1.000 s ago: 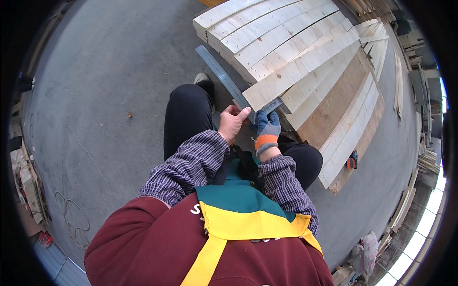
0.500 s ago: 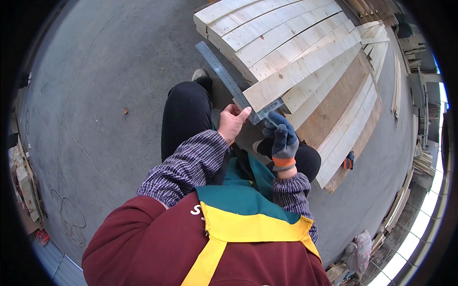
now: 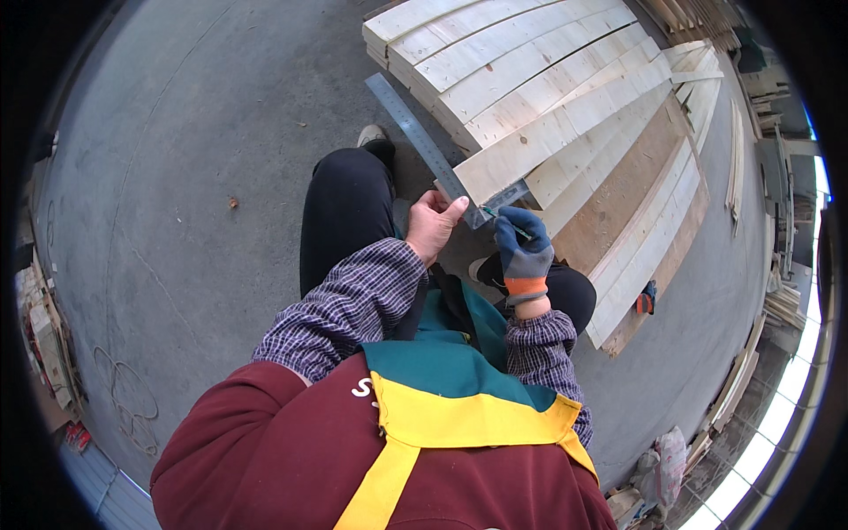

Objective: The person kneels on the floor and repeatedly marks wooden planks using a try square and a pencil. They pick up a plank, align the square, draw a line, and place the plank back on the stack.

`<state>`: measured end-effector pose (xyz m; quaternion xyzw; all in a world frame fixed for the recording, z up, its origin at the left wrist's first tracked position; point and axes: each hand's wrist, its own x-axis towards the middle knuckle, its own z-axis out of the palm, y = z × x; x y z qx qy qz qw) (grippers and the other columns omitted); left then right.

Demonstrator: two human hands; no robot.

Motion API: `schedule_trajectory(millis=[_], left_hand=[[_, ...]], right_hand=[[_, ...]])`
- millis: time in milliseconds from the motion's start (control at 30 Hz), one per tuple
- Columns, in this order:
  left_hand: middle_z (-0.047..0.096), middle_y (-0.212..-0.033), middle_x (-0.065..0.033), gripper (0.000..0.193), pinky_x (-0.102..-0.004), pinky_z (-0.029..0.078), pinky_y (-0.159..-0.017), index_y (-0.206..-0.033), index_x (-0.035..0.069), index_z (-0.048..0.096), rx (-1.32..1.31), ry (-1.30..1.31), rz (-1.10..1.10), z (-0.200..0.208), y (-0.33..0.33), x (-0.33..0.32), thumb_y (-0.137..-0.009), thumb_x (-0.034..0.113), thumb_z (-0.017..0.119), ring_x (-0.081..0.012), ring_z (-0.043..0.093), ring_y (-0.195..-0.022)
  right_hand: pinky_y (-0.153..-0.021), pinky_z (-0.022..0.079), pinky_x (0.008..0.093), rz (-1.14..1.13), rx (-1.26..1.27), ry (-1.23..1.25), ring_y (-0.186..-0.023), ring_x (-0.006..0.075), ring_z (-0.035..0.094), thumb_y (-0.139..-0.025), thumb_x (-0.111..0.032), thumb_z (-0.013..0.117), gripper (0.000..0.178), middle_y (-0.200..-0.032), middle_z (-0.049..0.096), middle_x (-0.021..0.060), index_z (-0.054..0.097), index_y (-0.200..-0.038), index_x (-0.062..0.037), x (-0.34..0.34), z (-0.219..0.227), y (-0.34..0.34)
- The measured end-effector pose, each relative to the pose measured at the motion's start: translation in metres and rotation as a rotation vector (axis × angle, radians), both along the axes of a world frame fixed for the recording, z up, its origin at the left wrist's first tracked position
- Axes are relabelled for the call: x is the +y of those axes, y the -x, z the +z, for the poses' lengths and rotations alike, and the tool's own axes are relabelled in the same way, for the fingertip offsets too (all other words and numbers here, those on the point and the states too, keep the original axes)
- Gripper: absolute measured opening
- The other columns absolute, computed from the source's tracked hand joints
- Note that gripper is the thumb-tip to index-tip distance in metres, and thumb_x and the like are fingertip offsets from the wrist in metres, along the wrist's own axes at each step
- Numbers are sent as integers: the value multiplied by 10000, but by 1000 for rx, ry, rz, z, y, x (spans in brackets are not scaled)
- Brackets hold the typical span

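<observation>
Metal L-square [image 3: 411,128] against wood bd [image 3: 530,146]; bare L hand [image 3: 430,228] pinching it, gloved R hand [image 3: 525,251] gripping pen [image 3: 488,212].

A thin cord [image 3: 134,415] lies looped on the grey floor [image 3: 221,115] — scrap wood [image 3: 46,340] at far left, a crumpled plastic bag [image 3: 673,455] at lower right.

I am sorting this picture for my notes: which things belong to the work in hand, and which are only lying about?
In use:
metal square, pinched by the bare left hand
green pen-like tool, in the gloved right hand
pale board at the metal square

Seemingly lying about:
glove-like orange item
plastic bag
</observation>
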<state>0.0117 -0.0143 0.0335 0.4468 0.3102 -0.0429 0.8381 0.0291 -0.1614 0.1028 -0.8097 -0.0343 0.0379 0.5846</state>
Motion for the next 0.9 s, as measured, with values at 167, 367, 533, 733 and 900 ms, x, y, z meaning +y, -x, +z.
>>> schedule_trajectory(millis=[167,367,533,733,900], left_hand=[[596,-831,18,223,-230,472,-704,-940,73,585,2,-8,-7,0,-1,0,-859,219,734,-69,556,-749],[595,-826,18,223,-236,477,-703,-934,70,584,-6,0,0,-3,-1,0,-860,218,734,-68,556,-748],[593,-826,21,216,-237,480,-708,-926,75,581,-8,6,2,0,0,-1,-862,217,731,-67,556,-749],[591,-835,20,217,-232,475,-716,-933,79,580,-24,18,18,-3,-2,1,-863,220,730,-64,553,-760],[588,-831,22,216,-231,473,-712,-936,81,583,-6,4,7,-5,-3,-1,-861,221,730,-61,549,-759]], right_hand=[[-738,540,255,20,2,28,-819,125,644,-852,-45,689,183,-950,677,64,663,-1030,-14,1,1,-3],[-719,535,236,115,6,75,-818,110,638,-874,-25,657,186,-952,671,49,641,-1059,-9,0,-1,-6],[-710,535,243,137,-39,60,-800,119,638,-879,-32,651,178,-950,670,58,641,-1055,-4,10,0,-12],[-699,534,245,159,6,53,-782,119,638,-877,-37,653,158,-933,674,60,643,-1027,12,10,8,-22],[-685,538,248,179,-13,143,-760,124,644,-880,-44,648,153,-905,674,64,642,-1024,9,3,9,-19]])
